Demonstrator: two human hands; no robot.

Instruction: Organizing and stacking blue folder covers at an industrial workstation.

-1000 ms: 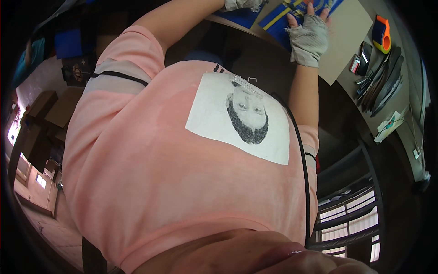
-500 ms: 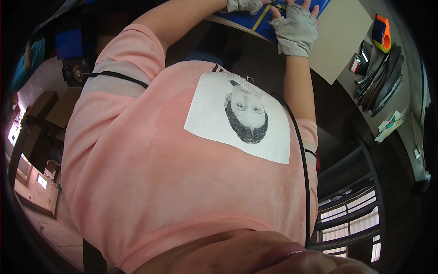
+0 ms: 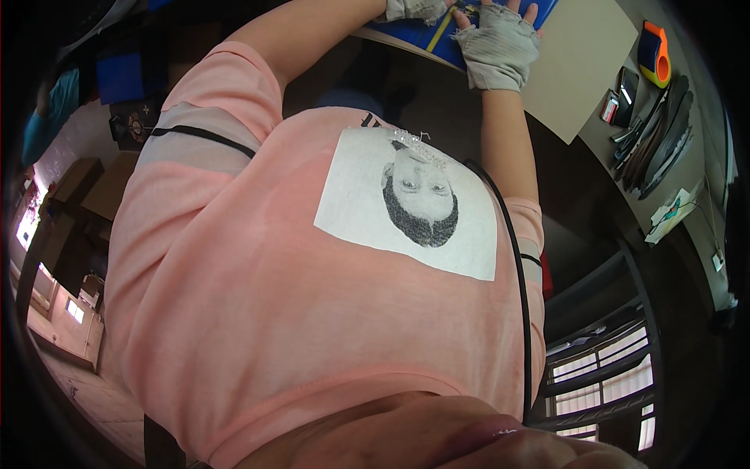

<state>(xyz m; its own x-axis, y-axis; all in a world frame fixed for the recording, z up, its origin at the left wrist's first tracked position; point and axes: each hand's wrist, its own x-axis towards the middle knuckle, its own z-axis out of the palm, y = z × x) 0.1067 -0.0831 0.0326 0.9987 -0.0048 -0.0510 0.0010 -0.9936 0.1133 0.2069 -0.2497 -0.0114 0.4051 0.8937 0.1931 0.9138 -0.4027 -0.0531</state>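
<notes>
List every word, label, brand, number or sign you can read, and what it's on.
None reads clearly.
Blue piece: yellow markings, partly covered and cut off by the frame; unreadable.
Shirt: dark marks near the portrait, at the fold; unreadable.
Dark box: pale emblem, too blurred.
Small red-and-white item: any print is too small.

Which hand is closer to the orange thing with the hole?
Right. The right hand is left of the orange thing, with a beige sheet between them. The left hand is farther left, past the right hand, partly cut off by the picture's top edge.
</notes>
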